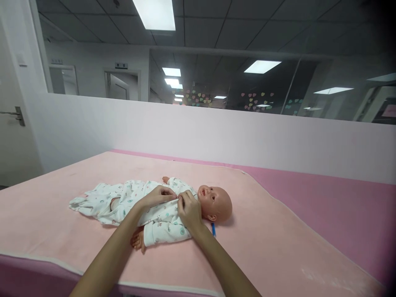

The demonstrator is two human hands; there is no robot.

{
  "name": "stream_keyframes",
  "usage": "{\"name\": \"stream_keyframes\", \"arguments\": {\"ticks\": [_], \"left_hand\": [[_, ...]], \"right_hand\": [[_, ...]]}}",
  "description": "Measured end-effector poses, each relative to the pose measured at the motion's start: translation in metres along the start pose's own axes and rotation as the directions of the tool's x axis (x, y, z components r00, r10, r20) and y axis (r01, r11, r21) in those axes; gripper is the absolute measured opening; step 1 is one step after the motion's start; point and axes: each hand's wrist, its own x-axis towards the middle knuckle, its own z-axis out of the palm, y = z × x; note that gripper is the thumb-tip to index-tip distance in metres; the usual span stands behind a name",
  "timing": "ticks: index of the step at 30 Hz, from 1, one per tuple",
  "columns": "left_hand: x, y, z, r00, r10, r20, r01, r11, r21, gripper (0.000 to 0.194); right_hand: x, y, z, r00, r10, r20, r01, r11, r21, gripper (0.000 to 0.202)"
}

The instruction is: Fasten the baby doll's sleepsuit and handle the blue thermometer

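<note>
A baby doll (173,206) lies on its back on a pale pink blanket (262,231) spread over a deeper pink bed (340,206); the doll's long axis runs left to right across my view, head (216,202) pointing right and feet pointing left, its face turned upward. It sits near the middle of the blanket, slightly left of centre, close in front of me.

The doll wears a white onesie (130,198) printed with small coloured shapes; the leg part trails off to the left, loose and rumpled; one bare doll hand (137,241) sticks out of the sleeve nearest me, and the far one (165,179) shows just beyond the chest.

Both my arms reach in from the bottom edge and meet on the doll's upper chest. My left hand (157,196) comes from the left, fingers bent down and pinching the front of the onesie; my right hand (189,210) sits just beside the doll's chin, fingers also pinched on the fabric near the neckline; the two hands are close together, fingertips nearly touching over the garment's front opening.

A small blue object (213,229), too little to identify, lies on the blanket beside the doll's head, near my right wrist.

Behind the bed stands a low white wall (216,132) with glass above it.
</note>
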Motion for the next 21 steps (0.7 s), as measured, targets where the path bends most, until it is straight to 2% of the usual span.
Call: {"name": "stream_keyframes", "arguments": {"ticks": [5, 9, 15, 21], "left_hand": [[0.0015, -0.0026, 0.0005, 1.0, 0.019, -0.009, -0.018, 0.994, 0.108, 0.026], [0.001, -0.0026, 0.0005, 0.999, 0.034, -0.007, -0.034, 0.996, 0.081, 0.025], [0.0015, -0.0052, 0.0011, 0.996, -0.021, -0.085, 0.023, 0.999, 0.027, 0.03], [0.0019, -0.0059, 0.0003, 0.996, -0.017, -0.092, 0.019, 0.999, 0.028, 0.031]], "right_hand": [[-0.0072, -0.0013, -0.002, 1.0, 0.018, -0.006, -0.018, 1.0, -0.013, 0.017], [-0.0075, -0.0031, -0.0042, 1.0, -0.004, -0.014, 0.003, 1.0, -0.018, 0.016], [-0.008, -0.0019, -0.0044, 0.999, -0.041, 0.005, 0.041, 0.999, 0.031, 0.01], [-0.0075, -0.0016, 0.0001, 0.997, -0.05, -0.06, 0.053, 0.997, 0.047, 0.009]]}}
